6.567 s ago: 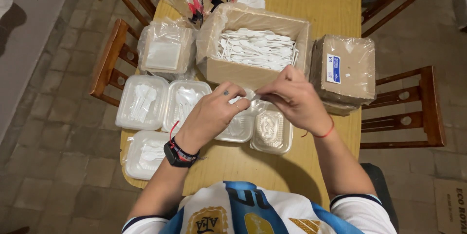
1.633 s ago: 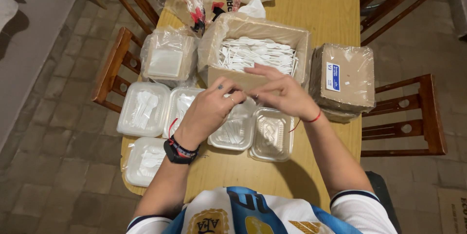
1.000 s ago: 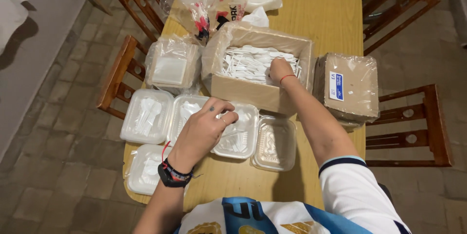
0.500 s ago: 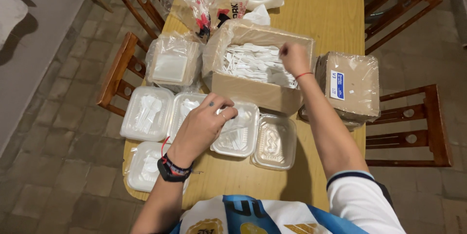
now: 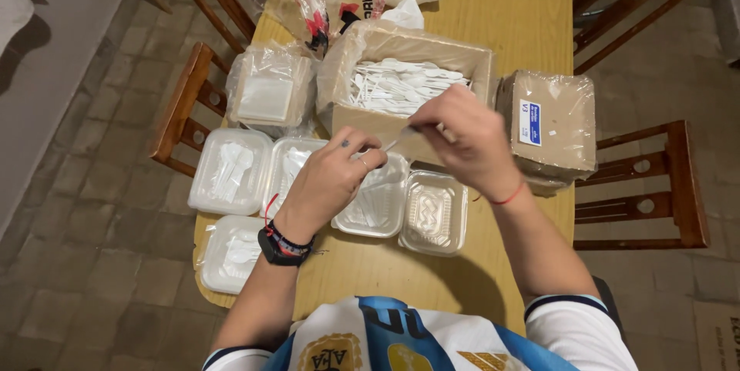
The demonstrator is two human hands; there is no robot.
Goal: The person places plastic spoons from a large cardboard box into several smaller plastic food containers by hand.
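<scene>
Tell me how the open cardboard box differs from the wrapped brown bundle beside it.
The cardboard box stands open and shows loose white plastic cutlery; the wrapped bundle is sealed in clear film, contents hidden. The box sits under the right hand; the bundle lies at the table edge, bearing a small label. Both are brown and rest on the wooden table.

A thin white plastic utensil sits tilted at frame centre, above a clear lidded container on the table.

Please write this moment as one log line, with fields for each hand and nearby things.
left hand: over clear container | right hand: holding white plastic utensil | behind: cardboard box of utensils
</scene>
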